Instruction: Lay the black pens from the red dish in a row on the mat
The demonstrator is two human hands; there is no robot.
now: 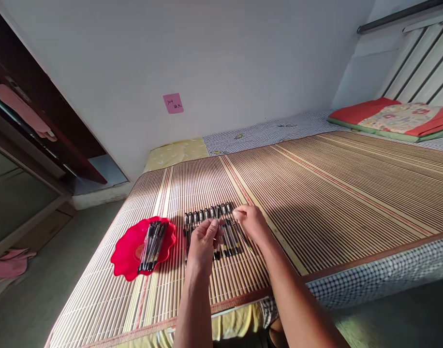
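Note:
Several black-capped gel pens lie side by side in a row on the bamboo mat. My left hand is over the row, its thumb and fingers pinched on a pen whose dark end sticks up past the thumb. Part of the row is hidden behind this hand. At the row's right end, my right hand has its fingers closed; what they hold, if anything, is too small to make out. A slim pen lies slanted just below it. On the left, more pens lie bunched on a red scalloped plate.
The mat covers a bed with a checked sheet along the near edge. A folded red and floral quilt lies at the far right. A pink note is stuck on the wall behind. To the left is a doorway with a dark frame.

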